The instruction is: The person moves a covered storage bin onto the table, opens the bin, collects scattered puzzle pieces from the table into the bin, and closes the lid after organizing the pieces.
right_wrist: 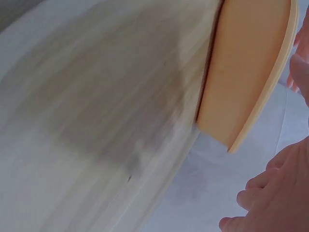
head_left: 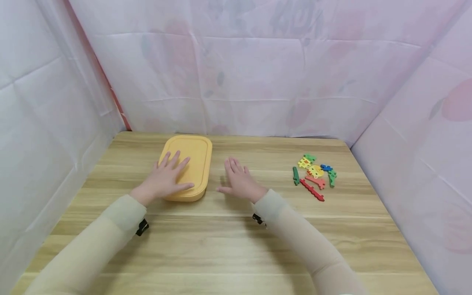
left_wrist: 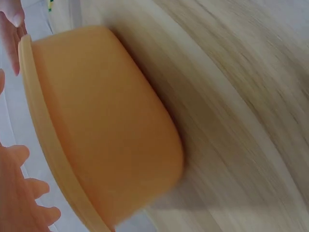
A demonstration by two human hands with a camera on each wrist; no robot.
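I work at a pale wooden table (head_left: 228,241) whose grain runs left to right, walled on three sides by white sheeting with faint pink flower prints. A yellow lidded box (head_left: 191,157) sits on the table's left half, near the far edge. Its long axis runs away from me, leaning slightly to the right, and its rounded short end points at my left arm. My left hand (head_left: 166,178) lies flat on the lid, fingers straight and spread, thumb out along the near rim; it grips nothing. My right hand (head_left: 239,180) is just beside the box's right side, fingers straight and a little apart, palm down over the wood, holding nothing; I cannot tell whether it touches the table. Well to the right lies a small heap of coloured foam puzzle pieces (head_left: 314,175). Bare wood stretches between my right hand and that heap, and across the whole near half of the table.
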